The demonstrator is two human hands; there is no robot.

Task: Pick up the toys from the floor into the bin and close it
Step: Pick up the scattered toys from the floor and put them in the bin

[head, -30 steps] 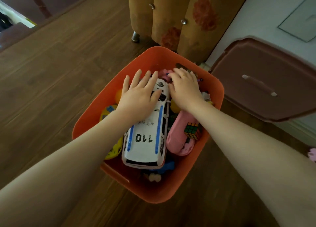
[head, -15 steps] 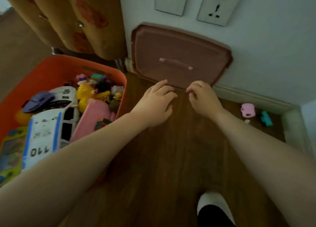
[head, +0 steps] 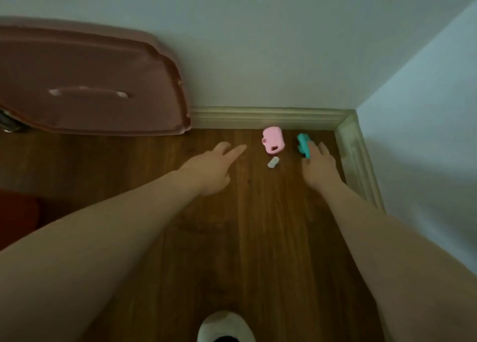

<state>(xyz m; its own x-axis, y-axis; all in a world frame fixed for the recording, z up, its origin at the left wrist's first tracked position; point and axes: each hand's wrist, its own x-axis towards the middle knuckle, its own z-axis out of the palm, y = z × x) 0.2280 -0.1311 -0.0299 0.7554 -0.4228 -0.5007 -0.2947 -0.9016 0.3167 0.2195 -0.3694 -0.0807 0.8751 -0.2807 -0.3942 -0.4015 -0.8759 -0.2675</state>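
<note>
Both bare arms reach forward over the wooden floor toward the corner where two pale walls meet. The left hand hovers above the boards with its first two fingers stretched out and pointing toward the far skirting board; the other fingers curl under, and its grip holds nothing. The right hand lies close to the right-hand skirting, fingers straight and relaxed, its fingertips at the near end of a teal toy; whether they touch it or only cover it from above I cannot tell, and the fingers are not curled round it.

Three small things lie on the floor near the far right corner. A pink toy sits just in front of the far skirting board, between the two hands. The teal toy lies just to its right, nearer the corner. A small pale piece lies on the boards just nearer than the pink toy, apart from it.

The brownish-pink lid stands on its edge on the floor at the far left, leaning against the wall, its long handle facing out. A dark orange-red patch at the left edge is too dim to make out. A white shoe toe shows at the near edge.
</note>
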